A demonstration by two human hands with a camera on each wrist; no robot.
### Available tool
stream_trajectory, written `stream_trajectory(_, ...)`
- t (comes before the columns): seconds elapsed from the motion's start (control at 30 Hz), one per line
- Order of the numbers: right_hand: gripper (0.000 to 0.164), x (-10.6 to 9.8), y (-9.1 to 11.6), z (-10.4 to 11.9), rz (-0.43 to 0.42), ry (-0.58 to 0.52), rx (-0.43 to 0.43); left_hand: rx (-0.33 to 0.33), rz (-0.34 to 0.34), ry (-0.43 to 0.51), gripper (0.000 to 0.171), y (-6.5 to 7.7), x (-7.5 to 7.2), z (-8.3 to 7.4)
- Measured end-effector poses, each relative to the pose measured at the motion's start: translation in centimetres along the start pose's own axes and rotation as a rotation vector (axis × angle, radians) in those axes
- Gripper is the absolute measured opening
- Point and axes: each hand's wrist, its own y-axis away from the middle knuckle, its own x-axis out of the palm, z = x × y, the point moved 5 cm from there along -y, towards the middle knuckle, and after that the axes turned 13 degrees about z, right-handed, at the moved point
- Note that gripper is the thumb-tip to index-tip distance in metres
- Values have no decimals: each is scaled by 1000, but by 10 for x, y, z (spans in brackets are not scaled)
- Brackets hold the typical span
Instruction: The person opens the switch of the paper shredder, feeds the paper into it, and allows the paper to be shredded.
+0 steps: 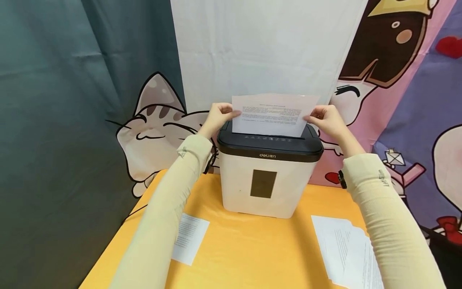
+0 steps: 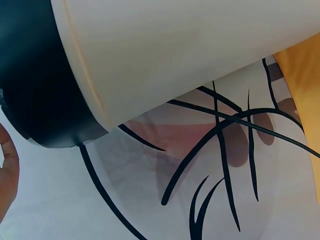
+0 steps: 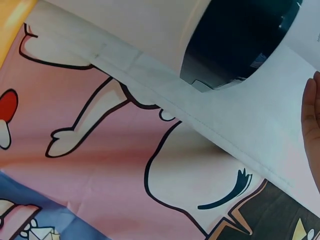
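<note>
A printed sheet of paper (image 1: 272,114) stands upright over the dark top of a white paper shredder (image 1: 234,180), its lower edge at the slot. On its left edge my left hand (image 1: 219,117) pinches the sheet between thumb and fingers. My right hand (image 1: 327,120) pinches the opposite edge at about the same height. The left wrist view has the shredder's side (image 2: 175,55) filling its top, with part of the left hand (image 2: 7,170) at the border. In the right wrist view the right hand (image 3: 312,125) shows only at the right border, beside the shredder's dark lid (image 3: 240,40).
The shredder stands at the back of a yellow table (image 1: 245,249). One printed sheet (image 1: 191,237) lies front left, and several overlapping sheets (image 1: 343,249) lie front right, partly under the right forearm. A black cord (image 1: 135,212) crosses the left table edge. Cartoon-printed curtains (image 1: 260,48) hang behind.
</note>
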Motion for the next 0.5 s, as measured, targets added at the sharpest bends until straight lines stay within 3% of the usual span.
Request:
stream_trajectory(0.1,17,1,-1,-3,14,10,-4,-10,17,-25,12,4,1,-5)
stream_trajectory(0.33,17,1,1,-2,37,7,-7,1,6,-79,13,-7,-2,11)
stream_trajectory(0.5,16,4,3,-6,38,11,10,-38,0,-92,16,-7,1,16)
